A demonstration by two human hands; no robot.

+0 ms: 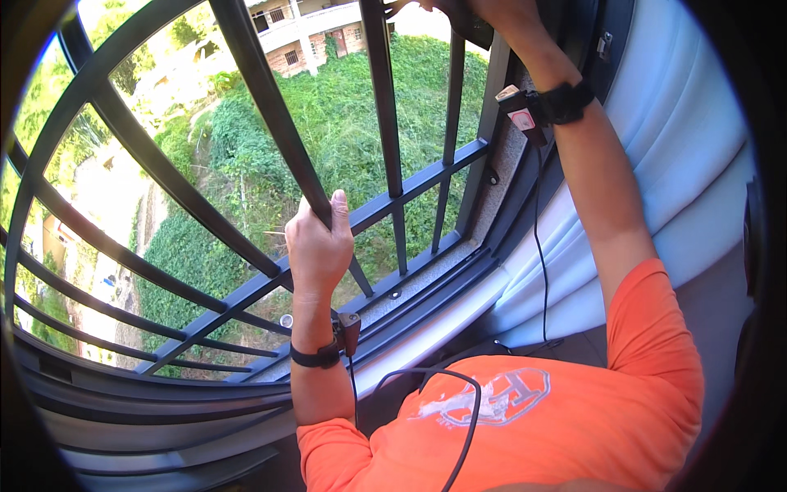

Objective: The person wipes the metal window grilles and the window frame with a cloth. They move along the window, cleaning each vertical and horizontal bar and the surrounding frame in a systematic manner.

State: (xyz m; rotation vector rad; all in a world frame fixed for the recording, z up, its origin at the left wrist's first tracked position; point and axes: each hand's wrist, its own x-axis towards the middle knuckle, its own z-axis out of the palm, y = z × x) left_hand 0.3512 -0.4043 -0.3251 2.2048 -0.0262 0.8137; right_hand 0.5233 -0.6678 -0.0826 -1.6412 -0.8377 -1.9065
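Note:
My left hand (320,246) is wrapped around a dark metal bar (276,117) of the window grille, with the thumb up along its side. At the top rim my right hand (501,9) is partly cut off by the picture's edge. A dark, cloth-like thing (472,24) hangs from it beside the upper end of another grille bar (456,92). The right fingers are mostly hidden. Below the left hand, the grille's crossbar (424,179) runs slantwise and joins the upright bars.
Black straps (562,103) with small devices circle both wrists, and cables (540,246) hang from them. A pale blue curtain (676,184) lies along my right arm. The window's sill track (424,295) runs below the grille. Outside are green plants (424,98) and a brick building (307,46).

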